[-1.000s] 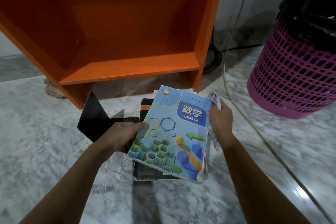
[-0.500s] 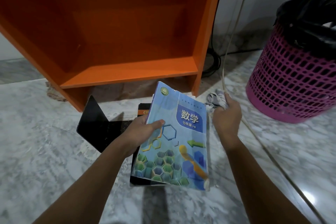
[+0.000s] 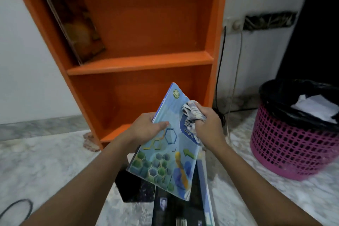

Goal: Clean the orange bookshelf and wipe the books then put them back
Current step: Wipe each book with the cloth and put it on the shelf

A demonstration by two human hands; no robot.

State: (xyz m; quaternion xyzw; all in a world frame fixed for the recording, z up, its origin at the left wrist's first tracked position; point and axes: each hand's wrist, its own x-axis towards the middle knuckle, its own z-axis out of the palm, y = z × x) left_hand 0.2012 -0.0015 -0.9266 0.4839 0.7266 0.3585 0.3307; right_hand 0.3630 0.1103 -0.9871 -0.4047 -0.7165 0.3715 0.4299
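My left hand (image 3: pixel 146 128) grips the left edge of a blue textbook (image 3: pixel 165 152) with hexagon art, holding it tilted above the floor in front of the orange bookshelf (image 3: pixel 141 60). My right hand (image 3: pixel 207 124) clutches a crumpled patterned cloth (image 3: pixel 190 113) and presses it on the book's upper right cover. Under the held book, dark books (image 3: pixel 176 205) lie in a pile on the marble floor. One book (image 3: pixel 78 24) leans against the left wall of the upper shelf compartment. The lower compartment holds nothing.
A pink mesh bin (image 3: pixel 293 137) with a black liner and white paper stands at the right. Cables (image 3: pixel 220 79) hang down the white wall beside the shelf. A black loop of cord (image 3: pixel 16 209) lies at the lower left on the marble floor (image 3: pixel 45 161).
The view has tipped up, showing more of the shelf. My left hand lifted the blue book higher and more upright, and my right hand brought the cloth onto its cover.
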